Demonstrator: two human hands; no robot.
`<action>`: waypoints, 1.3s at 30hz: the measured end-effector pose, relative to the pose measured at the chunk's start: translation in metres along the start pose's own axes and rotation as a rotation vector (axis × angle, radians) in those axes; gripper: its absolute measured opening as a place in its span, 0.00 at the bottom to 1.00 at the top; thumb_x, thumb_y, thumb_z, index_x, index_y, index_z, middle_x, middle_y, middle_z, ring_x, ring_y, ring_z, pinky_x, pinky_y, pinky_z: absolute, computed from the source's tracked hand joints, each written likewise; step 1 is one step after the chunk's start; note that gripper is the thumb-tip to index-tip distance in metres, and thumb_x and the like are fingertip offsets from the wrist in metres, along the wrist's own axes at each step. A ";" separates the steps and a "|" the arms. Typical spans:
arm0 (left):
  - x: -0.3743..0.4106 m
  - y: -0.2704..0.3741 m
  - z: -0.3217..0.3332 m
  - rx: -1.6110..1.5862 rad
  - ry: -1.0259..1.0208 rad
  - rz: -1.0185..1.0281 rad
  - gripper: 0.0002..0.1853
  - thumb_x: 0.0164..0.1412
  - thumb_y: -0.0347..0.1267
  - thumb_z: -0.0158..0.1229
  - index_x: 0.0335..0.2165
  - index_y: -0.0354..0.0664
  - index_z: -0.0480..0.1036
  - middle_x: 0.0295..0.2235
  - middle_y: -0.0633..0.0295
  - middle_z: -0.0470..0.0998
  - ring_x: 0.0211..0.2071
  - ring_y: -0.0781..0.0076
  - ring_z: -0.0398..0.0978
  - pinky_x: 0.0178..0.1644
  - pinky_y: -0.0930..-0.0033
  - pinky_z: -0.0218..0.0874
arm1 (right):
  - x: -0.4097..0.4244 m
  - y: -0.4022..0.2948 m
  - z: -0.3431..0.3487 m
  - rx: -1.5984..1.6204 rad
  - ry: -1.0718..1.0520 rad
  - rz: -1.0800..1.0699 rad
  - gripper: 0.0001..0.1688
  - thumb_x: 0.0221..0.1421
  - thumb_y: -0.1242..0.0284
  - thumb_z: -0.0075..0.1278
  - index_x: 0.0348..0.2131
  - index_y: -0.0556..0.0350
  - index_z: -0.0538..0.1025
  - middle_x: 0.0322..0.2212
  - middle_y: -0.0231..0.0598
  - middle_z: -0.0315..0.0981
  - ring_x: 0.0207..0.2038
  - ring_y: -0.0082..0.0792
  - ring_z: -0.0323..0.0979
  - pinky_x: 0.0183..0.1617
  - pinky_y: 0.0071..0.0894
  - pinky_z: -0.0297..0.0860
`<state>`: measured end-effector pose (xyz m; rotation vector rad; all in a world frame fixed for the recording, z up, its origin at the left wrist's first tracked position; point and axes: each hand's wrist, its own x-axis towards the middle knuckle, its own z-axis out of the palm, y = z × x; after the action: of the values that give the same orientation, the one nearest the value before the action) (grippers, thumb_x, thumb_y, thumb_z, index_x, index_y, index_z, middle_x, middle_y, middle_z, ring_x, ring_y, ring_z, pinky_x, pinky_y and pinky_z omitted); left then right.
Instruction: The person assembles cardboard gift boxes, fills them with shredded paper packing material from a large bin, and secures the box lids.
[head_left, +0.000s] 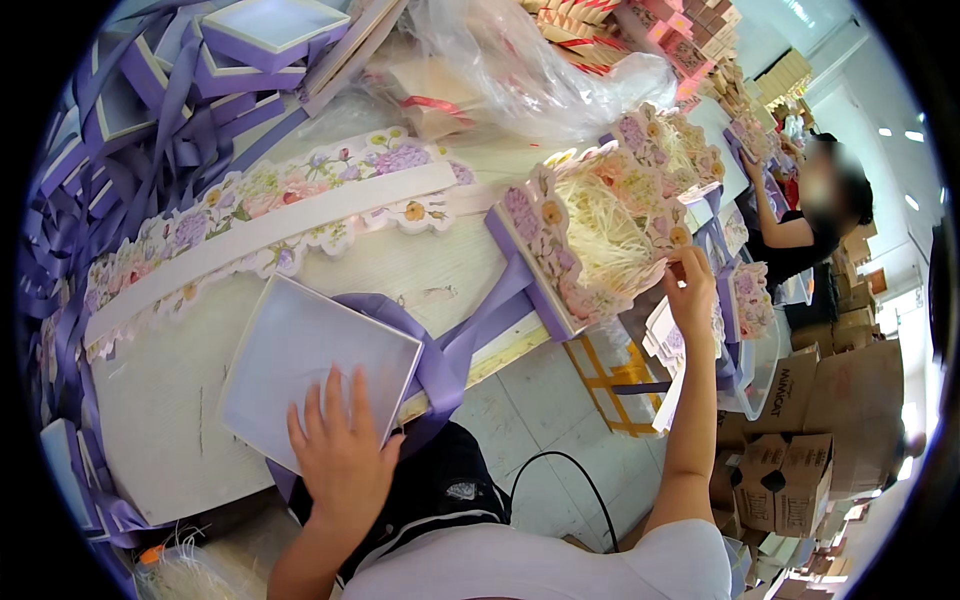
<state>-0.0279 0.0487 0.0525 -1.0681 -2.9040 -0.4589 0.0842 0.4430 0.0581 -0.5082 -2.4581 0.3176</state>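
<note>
My left hand (341, 439), fingers spread, is over the near side of a shallow lilac box (315, 352) with a pale inside, at the table's front edge. A purple ribbon (450, 360) runs from this box towards a second box. That one, a purple box with a scalloped floral paper border (540, 262), holds cream shredded paper (607, 232). The fingertips of my right hand (686, 281) touch or pinch its border at the near right corner; the grip is not clear. Left of it, a scalloped floral paper strip (262, 221) with a white band lies on the table.
Purple boxes (247, 67) and tangled ribbons (180, 135) are heaped at the left. Clear plastic wrap (517, 75) lies at the back. Another floral box (667, 150) stands beyond. A co-worker (810, 202) is at the right, above cardboard cartons (787, 480).
</note>
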 end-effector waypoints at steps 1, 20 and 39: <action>-0.012 -0.014 0.004 -0.112 -0.090 -0.103 0.28 0.37 0.31 0.62 0.42 0.38 0.67 0.36 0.53 0.69 0.40 0.58 0.66 0.42 0.63 0.58 | 0.003 0.002 0.003 0.004 0.014 0.010 0.09 0.41 0.82 0.53 0.26 0.63 0.69 0.24 0.39 0.64 0.21 0.30 0.66 0.25 0.23 0.64; -0.103 -0.155 -0.013 0.101 0.181 -0.160 0.16 0.34 0.19 0.49 0.28 0.43 0.69 0.25 0.63 0.68 0.31 0.63 0.66 0.35 0.63 0.55 | 0.006 0.080 -0.006 -0.322 0.404 -0.424 0.23 0.45 0.83 0.43 0.45 0.62 0.66 0.45 0.41 0.62 0.31 0.32 0.63 0.26 0.20 0.59; -0.195 -0.162 -0.015 -0.266 1.081 -0.407 0.12 0.42 0.27 0.55 0.32 0.41 0.71 0.39 0.57 0.68 0.45 0.57 0.63 0.48 0.58 0.54 | -0.037 -0.423 0.161 0.647 -0.043 -1.207 0.11 0.42 0.86 0.44 0.31 0.66 0.70 0.34 0.52 0.66 0.34 0.46 0.66 0.39 0.35 0.65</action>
<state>0.0178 -0.1960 0.0019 -0.0789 -2.0514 -1.0414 -0.1053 0.0306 0.0547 1.1993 -2.0692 0.5360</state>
